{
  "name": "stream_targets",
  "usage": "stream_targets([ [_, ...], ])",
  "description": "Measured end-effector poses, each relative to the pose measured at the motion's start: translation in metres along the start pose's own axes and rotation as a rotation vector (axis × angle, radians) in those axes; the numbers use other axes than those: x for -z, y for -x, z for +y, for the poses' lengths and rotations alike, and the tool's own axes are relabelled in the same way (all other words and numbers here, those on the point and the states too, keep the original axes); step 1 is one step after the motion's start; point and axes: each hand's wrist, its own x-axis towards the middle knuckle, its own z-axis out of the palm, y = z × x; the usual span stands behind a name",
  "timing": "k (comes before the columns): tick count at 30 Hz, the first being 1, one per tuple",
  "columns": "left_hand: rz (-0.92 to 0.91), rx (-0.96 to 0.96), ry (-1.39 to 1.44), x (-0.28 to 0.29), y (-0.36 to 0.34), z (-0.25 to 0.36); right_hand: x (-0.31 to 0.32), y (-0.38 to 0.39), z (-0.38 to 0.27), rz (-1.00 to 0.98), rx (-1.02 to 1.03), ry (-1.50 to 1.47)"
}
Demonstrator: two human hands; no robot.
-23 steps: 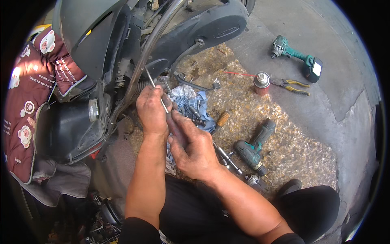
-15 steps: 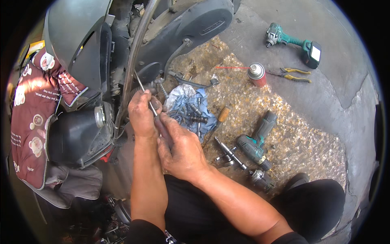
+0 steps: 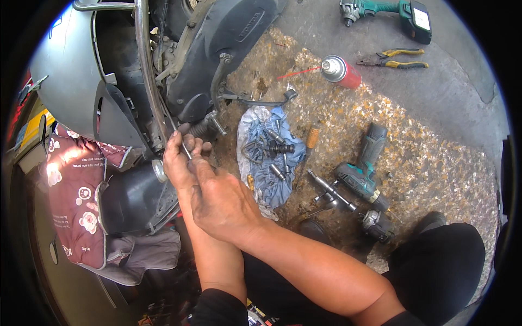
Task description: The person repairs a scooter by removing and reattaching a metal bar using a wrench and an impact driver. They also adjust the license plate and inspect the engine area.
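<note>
My right hand (image 3: 225, 206) is wrapped round the handle of a screwdriver, and the palm and fingers hide that handle. Its thin metal shaft (image 3: 187, 152) runs up and left between the fingers of my left hand (image 3: 178, 163), which are curled about it. My wrists lie close together. The shaft's tip reaches in beside the metal tube (image 3: 147, 70) of a scooter, where I cannot make out what it touches. Just past my fingertips are a coil spring (image 3: 202, 129) and the scooter's dark engine cover (image 3: 234, 43).
Metal parts lie on a blue cloth (image 3: 293, 168) right of my hands. Farther right are a cordless drill (image 3: 359, 174), a T-shaped tool (image 3: 333, 190), a spray can (image 3: 348, 76), pliers (image 3: 399, 58) and an impact wrench (image 3: 375, 8). A maroon padded cover (image 3: 70, 201) hangs left.
The view has shifted, so the scooter sits farther left and higher. My right hand has come up close against my left, and the screwdriver's handle, partly seen before, is now covered.
</note>
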Motion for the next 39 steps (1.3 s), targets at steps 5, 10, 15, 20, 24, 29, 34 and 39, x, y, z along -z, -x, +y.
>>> stream_targets([
  [5, 0.017, -0.008, -0.021, -0.001, 0.001, 0.000, 0.000, -0.002, 0.001, -0.013, -0.019, -0.017],
  [10, 0.016, 0.018, -0.016, 0.002, 0.002, -0.001, 0.000, 0.001, 0.003, -0.034, -0.040, -0.067],
  [15, 0.016, 0.023, -0.042, 0.004, 0.006, -0.001, -0.002, 0.005, 0.004, -0.027, -0.040, -0.048],
  [20, -0.006, 0.032, -0.001, 0.006, 0.009, 0.001, -0.003, 0.009, 0.001, -0.045, -0.059, -0.031],
  [24, -0.005, 0.034, -0.009, 0.009, 0.010, 0.000, -0.004, 0.012, 0.002, -0.040, -0.035, -0.051],
  [29, 0.008, 0.054, -0.023, 0.009, 0.010, 0.001, -0.006, 0.013, 0.007, -0.004, -0.010, -0.077],
  [34, 0.072, 0.040, -0.058, 0.000, 0.016, 0.000, -0.006, 0.010, 0.006, -0.001, -0.020, -0.091],
  [39, -0.037, 0.065, 0.093, -0.009, 0.032, -0.005, -0.003, 0.009, 0.012, 0.027, -0.037, -0.032],
])
